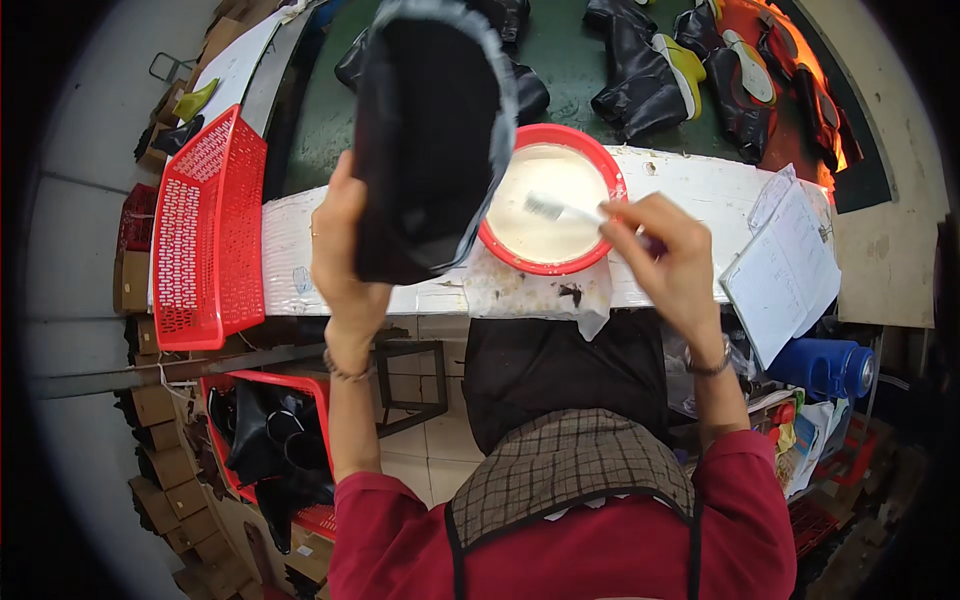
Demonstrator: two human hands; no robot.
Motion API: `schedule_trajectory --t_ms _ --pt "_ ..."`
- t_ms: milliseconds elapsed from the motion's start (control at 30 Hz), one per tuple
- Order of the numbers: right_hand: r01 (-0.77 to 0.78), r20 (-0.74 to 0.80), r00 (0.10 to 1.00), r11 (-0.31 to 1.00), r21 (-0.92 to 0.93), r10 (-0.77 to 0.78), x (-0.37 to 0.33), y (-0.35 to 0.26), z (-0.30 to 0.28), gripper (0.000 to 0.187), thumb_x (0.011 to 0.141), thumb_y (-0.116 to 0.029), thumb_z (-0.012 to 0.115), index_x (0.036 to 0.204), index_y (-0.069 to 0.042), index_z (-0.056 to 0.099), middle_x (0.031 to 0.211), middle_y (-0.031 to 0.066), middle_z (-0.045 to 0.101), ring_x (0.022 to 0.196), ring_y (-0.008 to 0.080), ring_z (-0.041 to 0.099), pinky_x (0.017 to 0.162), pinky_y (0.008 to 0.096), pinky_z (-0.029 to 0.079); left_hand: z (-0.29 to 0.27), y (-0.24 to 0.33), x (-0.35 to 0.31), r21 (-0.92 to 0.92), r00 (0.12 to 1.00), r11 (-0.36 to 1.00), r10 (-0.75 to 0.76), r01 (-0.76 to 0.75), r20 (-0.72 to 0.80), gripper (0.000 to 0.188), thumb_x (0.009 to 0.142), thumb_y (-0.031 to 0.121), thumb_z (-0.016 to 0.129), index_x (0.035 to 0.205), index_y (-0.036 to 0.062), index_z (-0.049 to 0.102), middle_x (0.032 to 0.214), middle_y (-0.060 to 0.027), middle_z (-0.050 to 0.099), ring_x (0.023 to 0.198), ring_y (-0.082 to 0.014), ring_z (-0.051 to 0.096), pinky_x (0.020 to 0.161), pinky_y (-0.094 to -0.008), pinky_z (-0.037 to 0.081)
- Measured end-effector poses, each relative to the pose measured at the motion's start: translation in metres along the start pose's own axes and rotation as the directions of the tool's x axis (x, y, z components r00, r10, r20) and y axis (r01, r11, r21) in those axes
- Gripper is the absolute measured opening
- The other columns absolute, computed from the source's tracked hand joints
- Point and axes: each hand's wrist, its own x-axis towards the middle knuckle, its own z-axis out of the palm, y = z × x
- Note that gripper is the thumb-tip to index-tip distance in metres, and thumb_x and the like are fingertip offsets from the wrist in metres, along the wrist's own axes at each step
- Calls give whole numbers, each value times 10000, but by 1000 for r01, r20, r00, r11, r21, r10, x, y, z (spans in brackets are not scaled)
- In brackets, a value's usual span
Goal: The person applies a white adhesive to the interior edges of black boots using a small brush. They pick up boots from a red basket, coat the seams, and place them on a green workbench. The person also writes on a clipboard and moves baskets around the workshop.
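My left hand (343,250) is wrapped round the side of a black boot (425,150), raised with its wide opening facing me. A pale edge runs round that opening. To its right, a red bowl (603,153) holds a creamy white liquid (535,180). My right hand (668,245) pinches the handle of a small brush (546,206). Its bristles are over the liquid, and I cannot tell if they dip into it. A stained white cloth or paper (540,293) lies under the bowl at the white bench's (690,185) front edge.
Several black boots with yellow soles (683,70) lie on the green surface (330,125) beyond. A red basket (215,230) stands at left, another crate (320,400) with black boots below. Right are an open notebook (785,265) and a blue bottle (820,367).
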Motion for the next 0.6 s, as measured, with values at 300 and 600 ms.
schedule_trajectory --t_ms 300,600 --pt "70 65 996 978 -196 -59 32 41 -21 138 863 -183 796 975 -103 802 872 23 685 699 170 639 577 300 477 -78 -33 -76 -548 688 425 -539 720 486 719 851 -36 725 1514 -26 447 1472 -179 558 1365 -243 532 1172 -378 394" --pt "344 28 936 928 143 -351 48 25 -10 177 818 -89 826 993 -81 804 870 25 695 726 145 603 650 303 434 -68 -29 -81 -688 662 213 -565 694 493 658 901 38 670 1515 -29 442 1476 -182 557 1364 -251 537 1174 -384 397"
